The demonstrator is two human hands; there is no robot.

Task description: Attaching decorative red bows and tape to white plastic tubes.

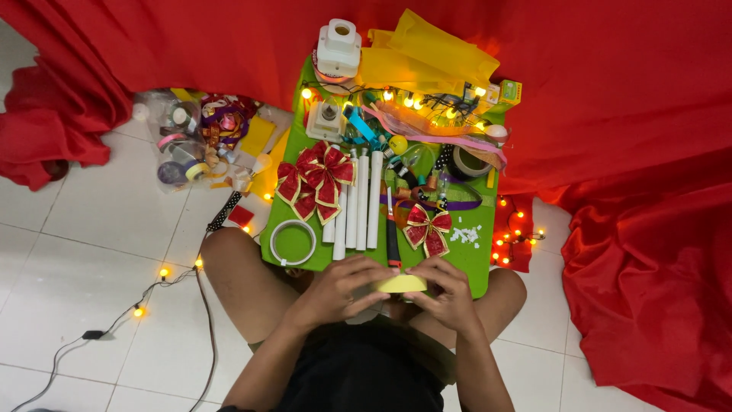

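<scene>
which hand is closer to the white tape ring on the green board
Left. The left hand sits just below and right of the white tape ring; the right hand is farther right, across the yellow roll both hands hold.

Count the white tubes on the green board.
4 white tubes, upright side by side mid-board, between the red bow cluster and the red-handled tool: at about. Bows overlap the left ones, so another may be hidden.

Both hands (pixel 393 288) hold a yellow tape roll (pixel 399 284) over a green board (pixel 473 259).
</scene>
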